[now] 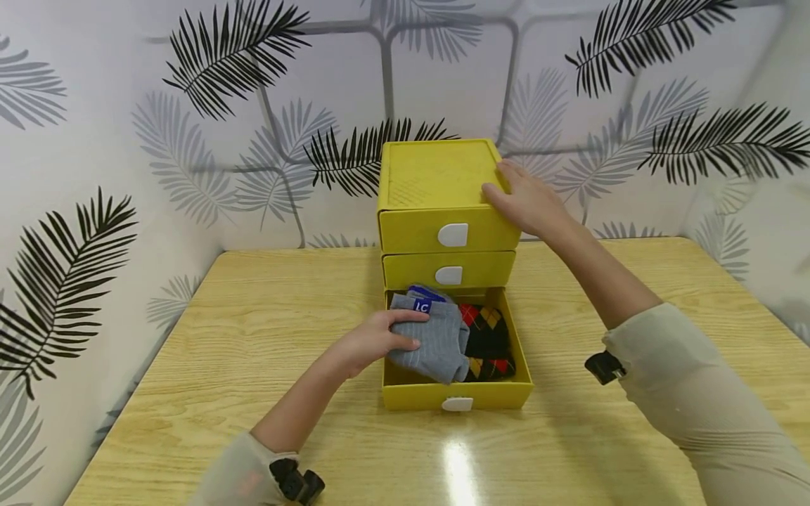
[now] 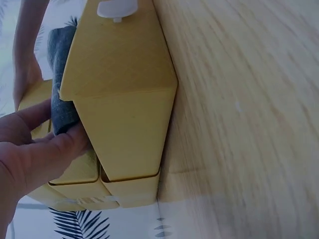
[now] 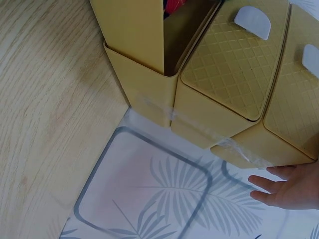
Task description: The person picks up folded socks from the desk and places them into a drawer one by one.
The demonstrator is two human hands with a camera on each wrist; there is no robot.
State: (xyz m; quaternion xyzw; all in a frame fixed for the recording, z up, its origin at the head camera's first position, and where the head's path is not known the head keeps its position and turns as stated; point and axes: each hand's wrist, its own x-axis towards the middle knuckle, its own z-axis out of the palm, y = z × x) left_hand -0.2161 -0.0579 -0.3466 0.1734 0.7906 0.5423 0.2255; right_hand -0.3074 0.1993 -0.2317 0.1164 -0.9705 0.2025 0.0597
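A yellow unit of three stacked drawers (image 1: 436, 172) stands on the table with its bottom drawer (image 1: 405, 398) pulled out. At that drawer's left side, my left hand (image 1: 370, 341) pinches a folded pair of grey socks (image 1: 439, 348) with a blue label. In the left wrist view the grey socks (image 2: 61, 74) bulge above the drawer wall, between thumb and fingers. Black argyle socks (image 1: 489, 334) with red and yellow diamonds lie on the drawer's right. My right hand (image 1: 531, 200) rests on the unit's top right edge; its extended fingers show in the right wrist view.
The upper two drawers are closed, each with a white tab (image 1: 453, 235) on its front. Wood-grain table (image 1: 285, 309) surface extends to both sides. Close behind the unit hangs a pale backdrop (image 1: 443, 77) with leaf prints.
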